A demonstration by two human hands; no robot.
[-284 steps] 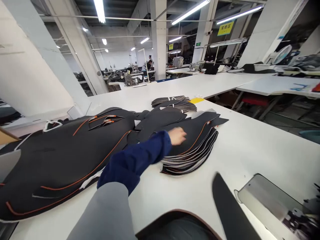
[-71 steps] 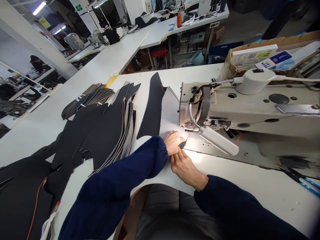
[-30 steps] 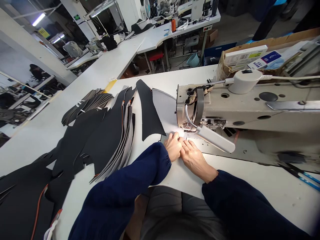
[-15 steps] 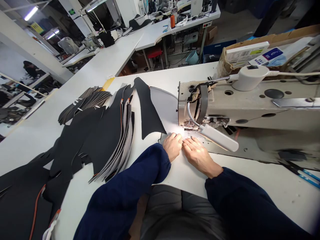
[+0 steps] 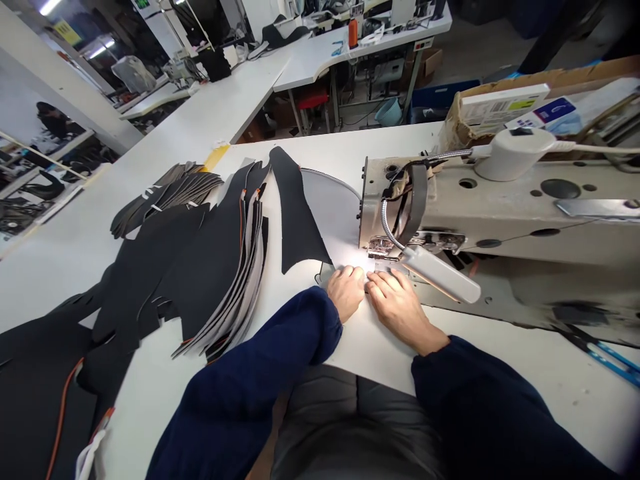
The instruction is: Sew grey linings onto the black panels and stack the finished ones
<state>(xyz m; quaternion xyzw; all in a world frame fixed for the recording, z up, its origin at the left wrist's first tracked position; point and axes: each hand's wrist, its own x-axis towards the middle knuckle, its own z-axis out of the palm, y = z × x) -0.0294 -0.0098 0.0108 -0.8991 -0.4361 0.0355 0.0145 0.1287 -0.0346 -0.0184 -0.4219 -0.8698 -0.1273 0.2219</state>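
My left hand (image 5: pixel 346 293) is closed, its fingers curled down beside the sewing machine's lit needle area. What lies under those fingertips is washed out by the lamp light and cannot be made out. Almost touching it, my right hand (image 5: pixel 397 307) rests palm down with fingers stretched forward and slightly apart, just in front of the presser foot of the sewing machine (image 5: pixel 395 207). A cut black panel (image 5: pixel 297 210) lies flat to the left, its lower right tip close to my left hand. The white lamp head (image 5: pixel 443 275) hangs over the machine bed, right of my right hand.
Layered black panels with grey backs (image 5: pixel 180 260) cover the left of the white table (image 5: pixel 165 387). Behind them lies a smaller fanned stack (image 5: pixel 175 190). Blue-handled scissors (image 5: pixel 607 357) are at the right edge. A cardboard box (image 5: pixel 457 120) with packets stands behind the machine.
The view has shifted slightly, moving the machine a little right in the picture. My right hand's fingers have spread somewhat and a small gap shows between the hands. My left hand stays nearly in place.
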